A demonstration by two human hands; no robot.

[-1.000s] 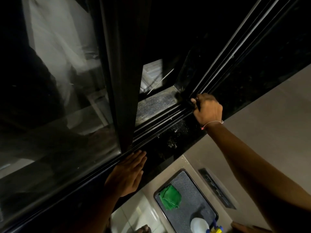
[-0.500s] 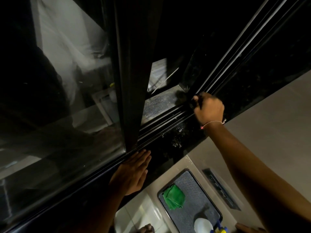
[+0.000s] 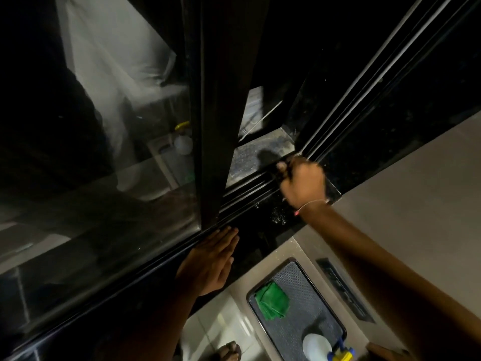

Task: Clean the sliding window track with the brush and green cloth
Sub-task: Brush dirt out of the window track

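Our right hand (image 3: 303, 185) is fisted in the window track (image 3: 250, 188), presumably clamped on the brush, which we cannot see. Our left hand (image 3: 208, 261) lies flat and open on the sill, likely bracing us; the green cloth (image 3: 272, 300) waits on the tray (image 3: 307, 287).

We see a dark sill (image 3: 263, 230) under the window | our left hand (image 3: 208, 264) lies flat on it | lower down, a grey tray (image 3: 307, 290) sits on the pale floor (image 3: 216, 324) | a green cloth (image 3: 272, 300) and a white bottle (image 3: 316, 346) lie on the tray
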